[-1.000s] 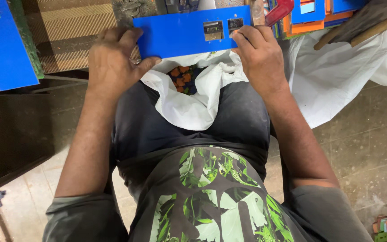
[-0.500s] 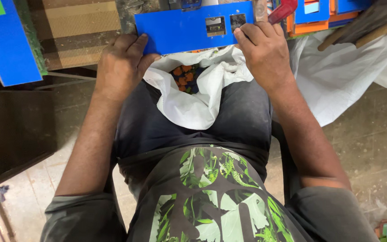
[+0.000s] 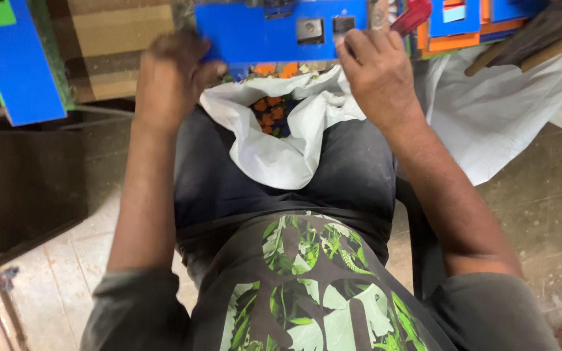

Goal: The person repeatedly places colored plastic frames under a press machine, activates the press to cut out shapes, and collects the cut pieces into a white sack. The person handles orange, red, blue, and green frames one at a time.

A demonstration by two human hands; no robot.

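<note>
At the far left I see a blue board (image 3: pixel 14 65) leaning upright, with a small green square near its top corner. Next to it is a stack of wooden planks (image 3: pixel 108 39). My left hand (image 3: pixel 170 78) comes next; it is blurred, but its fingers curl around the left end of a long blue panel (image 3: pixel 268 32) held level at the top of the view, so it is grasping that end. Two small square metal fittings (image 3: pixel 310 30) sit on the panel's face, just left of my right hand. Below the panel, a white plastic bag (image 3: pixel 274 143) lies open on my lap, showing small orange and dark pieces (image 3: pixel 271 114) inside. My right hand (image 3: pixel 378 75) grips the panel's right end, fingers over the top edge. Just beyond it is a red piece (image 3: pixel 412 14), then orange and blue boards (image 3: pixel 463 26), and a white sheet (image 3: pixel 502 110) draping down on the right.
</note>
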